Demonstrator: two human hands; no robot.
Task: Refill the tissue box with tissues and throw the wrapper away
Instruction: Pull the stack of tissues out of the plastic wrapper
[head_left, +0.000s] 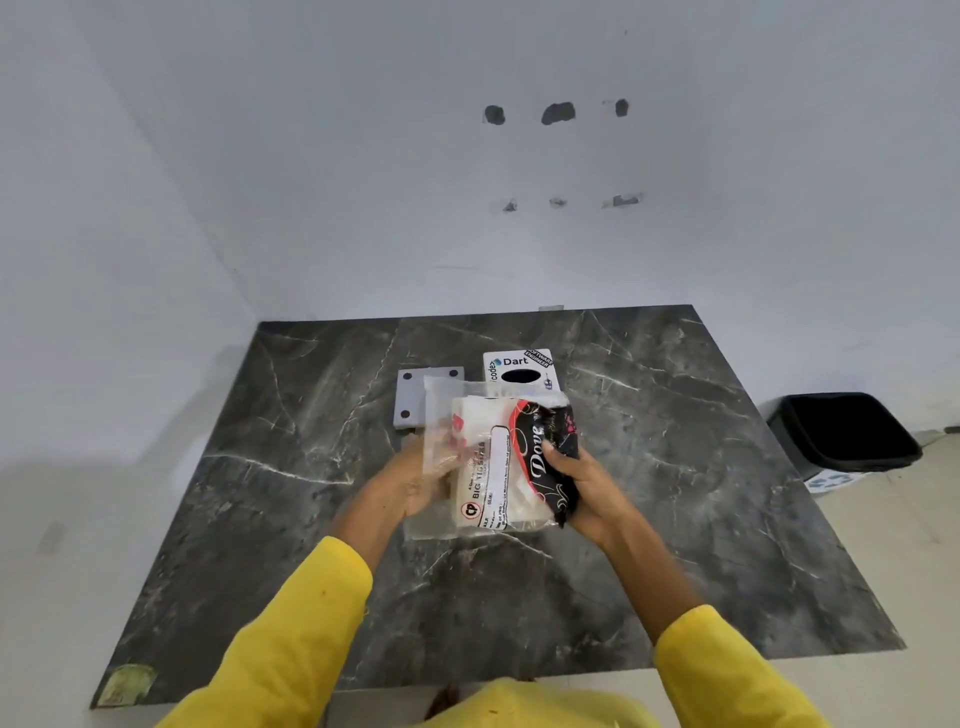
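Both my hands hold a tissue pack above the middle of the dark marble table. The pack is clear plastic with white tissues inside and a black and red printed side. My left hand grips the clear left side of the wrapper. My right hand grips the black printed right side. Behind the pack stands the white tissue box with stickers and a dark oval slot on top. A grey flat panel with round holes lies to the left of the box, partly hidden by the pack.
A black bin stands on the floor to the right of the table. White walls close off the back and the left. A pale sticker marks the table's near left corner.
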